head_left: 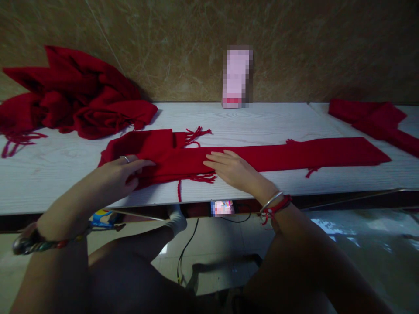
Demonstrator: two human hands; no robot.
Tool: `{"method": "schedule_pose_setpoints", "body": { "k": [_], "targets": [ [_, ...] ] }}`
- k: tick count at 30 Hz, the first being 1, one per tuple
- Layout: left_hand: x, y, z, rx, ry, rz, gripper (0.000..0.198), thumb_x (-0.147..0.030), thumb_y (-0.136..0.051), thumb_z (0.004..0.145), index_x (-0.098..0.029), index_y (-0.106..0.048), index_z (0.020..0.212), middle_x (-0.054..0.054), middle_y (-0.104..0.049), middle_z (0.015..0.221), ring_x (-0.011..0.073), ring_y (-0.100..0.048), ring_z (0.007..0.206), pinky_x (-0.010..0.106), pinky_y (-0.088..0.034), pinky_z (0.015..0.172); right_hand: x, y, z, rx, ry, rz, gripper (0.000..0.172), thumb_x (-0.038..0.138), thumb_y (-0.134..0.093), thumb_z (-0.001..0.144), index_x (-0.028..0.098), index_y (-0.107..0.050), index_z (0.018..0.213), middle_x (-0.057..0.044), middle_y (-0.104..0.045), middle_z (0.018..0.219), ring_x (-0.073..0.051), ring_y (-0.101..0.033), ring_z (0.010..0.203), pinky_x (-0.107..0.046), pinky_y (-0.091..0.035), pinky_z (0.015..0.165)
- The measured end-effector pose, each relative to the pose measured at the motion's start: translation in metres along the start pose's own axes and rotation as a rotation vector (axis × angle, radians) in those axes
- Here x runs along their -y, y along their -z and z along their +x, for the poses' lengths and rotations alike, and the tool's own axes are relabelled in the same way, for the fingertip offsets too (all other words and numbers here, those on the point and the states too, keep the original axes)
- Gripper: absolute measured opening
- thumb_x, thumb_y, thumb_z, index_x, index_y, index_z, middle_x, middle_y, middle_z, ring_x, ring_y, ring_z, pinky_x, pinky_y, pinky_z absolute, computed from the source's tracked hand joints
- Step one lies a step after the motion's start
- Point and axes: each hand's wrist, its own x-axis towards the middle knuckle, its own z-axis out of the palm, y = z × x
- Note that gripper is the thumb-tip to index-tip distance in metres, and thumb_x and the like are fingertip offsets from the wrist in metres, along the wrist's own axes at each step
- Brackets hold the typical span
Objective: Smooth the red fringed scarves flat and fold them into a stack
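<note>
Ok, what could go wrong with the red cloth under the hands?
The red cloth might end up uneven: its fringe sticks out on both long sides, left of the right hand. Also, one loose strand reaches close to the front edge of the table, so it could catch there.

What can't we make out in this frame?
All in the head view:
- Pink item: print lost to pixelation.
- Lit screen: content pixelated.
- Red cloth at right: cut off by the right edge.
- Red pile at left: its own folds hide the inside.
- Red scarf: part covered by the right hand.
- Left hand: its own back hides whether it pinches the scarf.
</note>
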Motion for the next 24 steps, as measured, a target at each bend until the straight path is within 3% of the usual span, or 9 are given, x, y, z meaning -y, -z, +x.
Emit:
{"method": "schedule_pose_setpoints", "body": {
  "k": [5,8,12,16,19,24],
  "targets": [
    [-0.006,-0.014,0.006,-0.063,0.121,0.045,0.054,-0.036,-0.038,0.088,-0.007,-0.049,0.132,0.022,-0.045,0.130,0.0317,-0.048,0.117,0.046,-0.041,0.098,-0.001,-0.004,0.001,0.002,-0.025,0.017,0.040,0.017,-0.041,0.092,0.023,-0.053,0.131,-0.003,-0.053,0.139,-0.016,-0.044,0.131,-0.040,-0.034,0.109],
    [-0.005,-0.020,0.005,-0.093,0.213,0.105,0.052,-0.036,-0.040,0.091,-0.013,-0.045,0.137,0.025,-0.034,0.142,0.0417,-0.037,0.128,0.058,-0.038,0.097,-0.001,-0.005,0.000,-0.005,-0.030,0.025,0.041,0.018,-0.040,0.093,0.025,-0.053,0.131,-0.001,-0.052,0.139,-0.015,-0.043,0.131,-0.040,-0.033,0.110],
    [0.002,-0.023,0.002,-0.244,0.278,0.135,0.051,-0.042,-0.039,0.093,-0.018,-0.044,0.138,0.025,-0.021,0.150,0.0486,-0.024,0.134,0.067,-0.029,0.099,0.000,-0.005,0.000,0.013,-0.038,0.027,0.041,0.018,-0.039,0.094,0.023,-0.053,0.131,-0.003,-0.051,0.140,-0.016,-0.042,0.132,-0.040,-0.032,0.111],
    [0.007,-0.022,0.002,-0.299,0.312,0.107,0.048,-0.039,-0.040,0.093,-0.022,-0.045,0.137,0.019,-0.017,0.153,0.0479,-0.018,0.137,0.066,-0.025,0.102,0.000,-0.003,0.000,0.024,-0.043,0.031,0.041,0.019,-0.039,0.094,0.025,-0.053,0.132,-0.002,-0.050,0.142,-0.016,-0.041,0.132,-0.040,-0.031,0.111],
    [0.003,-0.018,0.003,-0.286,0.282,0.115,0.044,-0.030,-0.043,0.091,-0.022,-0.050,0.133,0.018,-0.022,0.152,0.0457,-0.020,0.138,0.068,-0.025,0.101,0.001,-0.002,0.000,0.038,-0.042,0.031,0.041,0.019,-0.039,0.094,0.024,-0.051,0.133,-0.003,-0.049,0.142,-0.016,-0.040,0.133,-0.040,-0.031,0.111],
    [-0.015,-0.018,0.012,-0.224,0.006,0.161,0.045,-0.012,-0.031,0.089,-0.019,-0.059,0.124,0.013,-0.041,0.145,0.0304,-0.033,0.137,0.055,-0.028,0.109,0.002,-0.001,0.000,0.043,-0.034,0.020,0.040,0.021,-0.039,0.095,0.023,-0.051,0.134,-0.004,-0.048,0.143,-0.017,-0.040,0.133,-0.041,-0.030,0.111]
  ]
}}
